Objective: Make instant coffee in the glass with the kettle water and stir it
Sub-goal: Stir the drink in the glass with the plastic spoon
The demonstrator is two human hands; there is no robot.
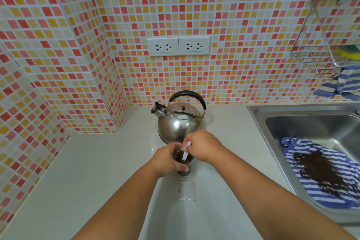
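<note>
- The left hand (168,160) wraps around the glass (183,159) of dark coffee on the white worktop (93,171).
- The right hand (202,147) pinches a white stirrer (185,153) dipped into it.
- The steel kettle (179,119) stands just behind.

Home kitchen: tiled wall (233,15), steel sink (303,122), kettle (179,122), sockets (178,46).

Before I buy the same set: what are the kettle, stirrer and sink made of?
Kettle: polished steel, by its mirror reflections; the handle looks like black plastic. Stirrer: thin, flat, white, probably plastic. Sink: brushed stainless steel, dull grey sheen.
</note>
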